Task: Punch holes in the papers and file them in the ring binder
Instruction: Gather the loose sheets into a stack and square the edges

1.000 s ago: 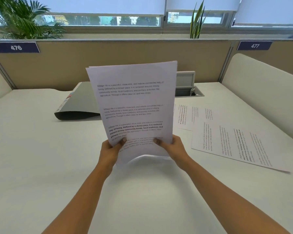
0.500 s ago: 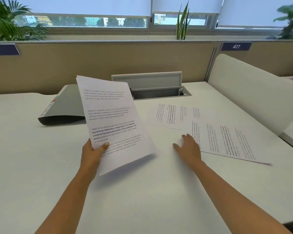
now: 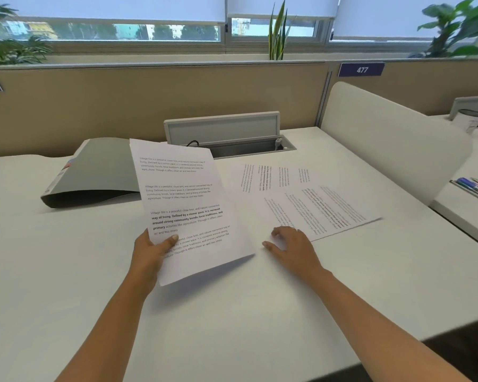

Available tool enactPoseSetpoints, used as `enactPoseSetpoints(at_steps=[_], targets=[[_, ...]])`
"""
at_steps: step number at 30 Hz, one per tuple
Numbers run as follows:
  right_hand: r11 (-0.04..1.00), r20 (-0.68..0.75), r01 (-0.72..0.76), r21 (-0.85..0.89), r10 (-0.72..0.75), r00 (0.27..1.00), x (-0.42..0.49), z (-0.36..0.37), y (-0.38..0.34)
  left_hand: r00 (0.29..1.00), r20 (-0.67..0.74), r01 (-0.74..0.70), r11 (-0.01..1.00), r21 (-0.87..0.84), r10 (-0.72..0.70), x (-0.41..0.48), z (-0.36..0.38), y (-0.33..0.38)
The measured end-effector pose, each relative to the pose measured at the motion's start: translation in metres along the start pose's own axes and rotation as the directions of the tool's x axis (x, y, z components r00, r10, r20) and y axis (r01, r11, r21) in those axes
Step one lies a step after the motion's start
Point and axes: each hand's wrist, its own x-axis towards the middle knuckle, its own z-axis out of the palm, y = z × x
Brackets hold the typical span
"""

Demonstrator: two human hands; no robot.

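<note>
Left hand point(image 3: 149, 253) pinches one paper sheaf point(image 3: 188, 205), right hand point(image 3: 291, 248) flat, fingers point(image 3: 280, 233) relaxed, beside two sheets point(image 3: 318, 208) on desk point(image 3: 232, 312), one grey binder point(image 3: 100, 172)

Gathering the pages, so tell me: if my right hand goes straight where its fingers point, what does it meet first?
Most likely the nearer loose sheet on the desk: the right hand points at its near corner; blur hides any contact.

Bright window daylight, soft shadows (edges bowed, slightly blurred).
</note>
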Motion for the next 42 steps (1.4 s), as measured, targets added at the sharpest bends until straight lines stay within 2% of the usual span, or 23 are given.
enactPoseSetpoints(at_steps=[7,13,16,19,22,26,28,31,34,36,39,42], targets=[[0.988,0.019,-0.001,0.152,-0.002,1.0,-0.009,-0.019,0.009,0.999,0.021,0.03,0.999,0.011,-0.03,0.0,0.003,-0.004],[1.0,-0.081,-0.029,-0.01,0.028,0.996,-0.011,-0.043,0.027,0.998,0.005,0.059,0.998,0.011,-0.059,0.002,0.005,-0.005],[0.983,-0.168,-0.172,-0.069,0.158,0.973,-0.013,-0.05,0.032,0.997,0.001,0.076,0.997,0.01,-0.076,0.003,0.008,-0.006],[0.914,-0.28,-0.386,-0.125,0.341,0.897,-0.012,-0.054,0.031,0.996,0.01,0.085,0.996,0.013,-0.085,0.003,0.013,-0.005],[0.795,-0.254,-0.583,-0.167,0.537,0.805,-0.007,-0.061,0.029,0.995,0.022,0.092,0.996,0.017,-0.093,0.004,0.018,-0.005],[0.712,-0.205,-0.683,-0.161,0.653,0.729,-0.001,-0.066,0.029,0.996,0.027,0.088,0.996,0.014,-0.088,0.004,0.022,-0.005],[0.712,-0.174,-0.677,-0.188,0.654,0.736,0.002,-0.067,0.03,0.996,0.027,0.084,0.996,0.012,-0.084,0.005,0.021,-0.004],[0.762,-0.058,-0.605,-0.231,0.609,0.791,0.004,-0.072,0.033,0.997,0.019,0.075,0.997,0.006,-0.076,0.006,0.018,-0.002],[0.826,0.09,-0.536,-0.173,0.555,0.827,0.008,-0.082,0.036,0.998,0.011,0.063,0.998,-0.002,-0.063,0.008,0.013,0.001],[0.859,0.142,-0.489,-0.15,0.508,0.849,0.012,-0.088,0.036,0.999,0.011,0.053,0.999,-0.004,-0.053,0.009,0.011,0.003],[0.905,0.047,-0.363,-0.222,0.382,0.923,0.011,-0.084,0.029,0.999,0.005,0.052,0.999,-0.011,-0.052,0.009,0.01,0.004],[0.936,-0.013,-0.279,-0.216,0.283,0.959,0.008,-0.069,0.017,0.998,-0.004,0.057,0.998,-0.016,-0.057,0.007,0.009,0.004]])
